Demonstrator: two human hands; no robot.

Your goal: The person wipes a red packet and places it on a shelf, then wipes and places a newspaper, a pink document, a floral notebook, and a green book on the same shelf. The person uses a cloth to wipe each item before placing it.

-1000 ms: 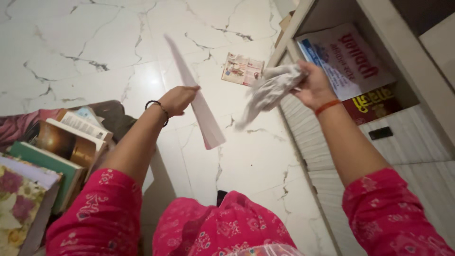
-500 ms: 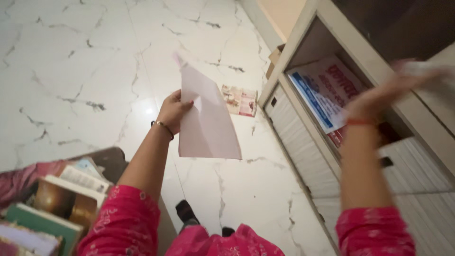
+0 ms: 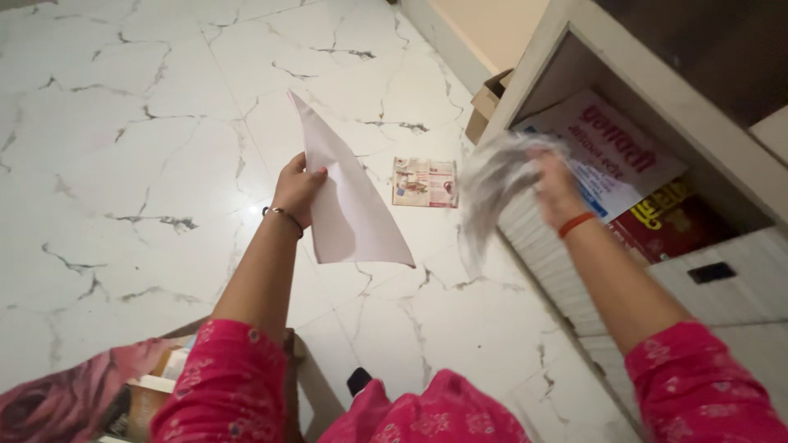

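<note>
While the marble floor (image 3: pixel 148 148) and open shelf (image 3: pixel 657 107) fill the view, left hand (image 3: pixel 297 187) fingers pinch a pale pink booklet (image 3: pixel 349 205) by its edge, held out over the floor. Right hand (image 3: pixel 556 182) fingers grip a blurred grey cloth (image 3: pixel 492 176) beside the shelf's books (image 3: pixel 624 156); a small leaflet (image 3: pixel 424 182) lies on the floor.

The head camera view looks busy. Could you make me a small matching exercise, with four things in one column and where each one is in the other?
Things:
1. pale pink sheet
2. grey cloth
3. small printed leaflet
4. red book

Places:
A. lying flat on the marble floor
B. held in the left hand
C. inside the open cabinet
D. held in the right hand

Pairs: 1-B, 2-D, 3-A, 4-C
</note>
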